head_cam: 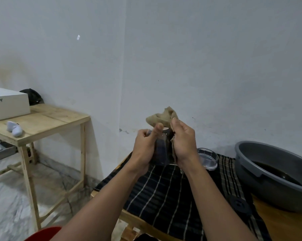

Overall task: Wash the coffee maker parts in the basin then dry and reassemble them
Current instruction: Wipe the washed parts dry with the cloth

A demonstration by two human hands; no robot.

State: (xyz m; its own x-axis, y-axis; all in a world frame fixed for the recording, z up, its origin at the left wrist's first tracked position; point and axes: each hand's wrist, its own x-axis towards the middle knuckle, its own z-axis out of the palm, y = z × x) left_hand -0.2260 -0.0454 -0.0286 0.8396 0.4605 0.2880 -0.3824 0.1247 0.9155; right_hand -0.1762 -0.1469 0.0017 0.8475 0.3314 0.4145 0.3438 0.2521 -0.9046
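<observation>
From the head camera I saw both hands held up in the air, over the far end of a dark striped cloth (pixel 172 192) spread on a wooden table (pixel 275 226). The left hand (pixel 145 150) was curled around a clear glass jug (pixel 161 150), with the thumb pressed on its rim. The jug looked see-through and a bit dark, and I could see the cloth and wall through it. It was up off the table, between the two hands.

The right hand (pixel 182 141) was closed around a tan rag (pixel 164 115). The rag was crumpled. Part of it stuck up above the jug's mouth, and part hung down along the jug's right side, under the palm.

Just to the right of the hands, a clear round lid (pixel 208 159) sat on the striped cloth. A flat black round part (pixel 239 205) lay on the cloth too, nearer to me, just beside a big grey basin (pixel 261 153). The basin stood at the right side of the table and had dark water in it.

Off to the left stood another wooden table (pixel 47 122) with a white box (pixel 7 105) on it.
</observation>
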